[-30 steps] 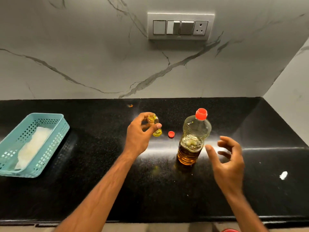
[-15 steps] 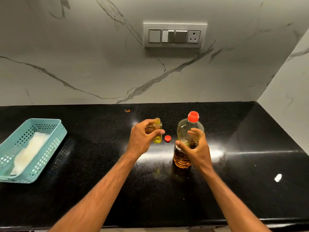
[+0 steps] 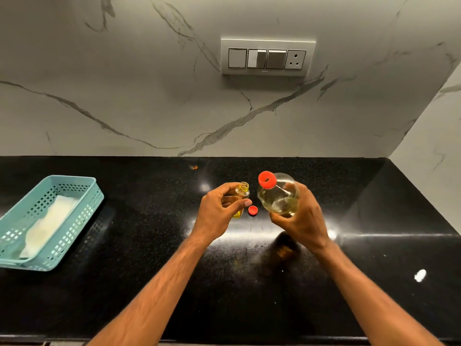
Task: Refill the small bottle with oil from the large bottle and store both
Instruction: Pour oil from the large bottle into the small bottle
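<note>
Now the small bottle [image 3: 241,196] is held upright by the left hand [image 3: 219,213], whose fingers [image 3: 225,189] and thumb are curled round its body; its threaded neck is uncapped and yellow oil is seen inside. Whether its base touches the black bench [image 3: 149,245] cannot be told, as the hand hides that part. A small red cap [image 3: 253,210] lies on the bench just beside the small bottle, between the two hands.

The large bottle [image 3: 278,196] is gripped by the right hand [image 3: 301,221], with the fingers [image 3: 279,219] wrapped round its lower body. It is lifted off the bench and tilted, so that its red cap [image 3: 267,180] is turned toward the camera and leans to the left, near the mouth of the small bottle but apart from it. The red cap is seated on the neck. Pale oil is seen through the clear wall.

Far to the left, a teal basket [image 3: 82,211] with perforated sides rests on the bench, and a white cloth [image 3: 50,221] is laid inside it. A white speck [image 3: 420,275] is seen on the bench at the right. On the marble wall behind, a switch plate [image 3: 268,57] is mounted.
</note>
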A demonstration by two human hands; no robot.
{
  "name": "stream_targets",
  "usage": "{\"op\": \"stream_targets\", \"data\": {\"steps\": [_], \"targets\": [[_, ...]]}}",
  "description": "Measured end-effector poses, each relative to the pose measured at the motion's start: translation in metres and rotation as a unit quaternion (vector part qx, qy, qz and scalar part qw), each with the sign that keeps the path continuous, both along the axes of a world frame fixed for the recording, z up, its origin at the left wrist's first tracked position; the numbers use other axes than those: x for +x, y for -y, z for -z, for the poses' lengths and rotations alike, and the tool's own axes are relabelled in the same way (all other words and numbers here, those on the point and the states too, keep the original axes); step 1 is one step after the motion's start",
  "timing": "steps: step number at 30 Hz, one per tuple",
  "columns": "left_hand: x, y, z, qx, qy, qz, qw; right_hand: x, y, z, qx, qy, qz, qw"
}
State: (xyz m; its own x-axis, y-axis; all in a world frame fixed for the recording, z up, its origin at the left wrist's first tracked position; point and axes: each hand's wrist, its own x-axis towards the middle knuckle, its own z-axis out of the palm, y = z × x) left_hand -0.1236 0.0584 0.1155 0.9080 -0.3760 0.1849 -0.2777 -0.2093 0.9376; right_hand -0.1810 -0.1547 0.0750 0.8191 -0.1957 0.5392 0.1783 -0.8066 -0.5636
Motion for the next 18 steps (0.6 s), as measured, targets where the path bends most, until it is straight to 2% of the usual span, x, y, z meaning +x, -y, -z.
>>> {"op": "stream_targets", "data": {"steps": [6,18], "targets": [[-0.005,0.002,-0.006,-0.019,0.016,0.012,1.0,0.01,0.027,-0.029,-0.158,-0.016,-0.027,0.987],[-0.009,0.002,-0.012,0.004,0.04,0.018,0.999,0.012,0.045,-0.057,-0.27,-0.037,-0.065,0.96]]}}
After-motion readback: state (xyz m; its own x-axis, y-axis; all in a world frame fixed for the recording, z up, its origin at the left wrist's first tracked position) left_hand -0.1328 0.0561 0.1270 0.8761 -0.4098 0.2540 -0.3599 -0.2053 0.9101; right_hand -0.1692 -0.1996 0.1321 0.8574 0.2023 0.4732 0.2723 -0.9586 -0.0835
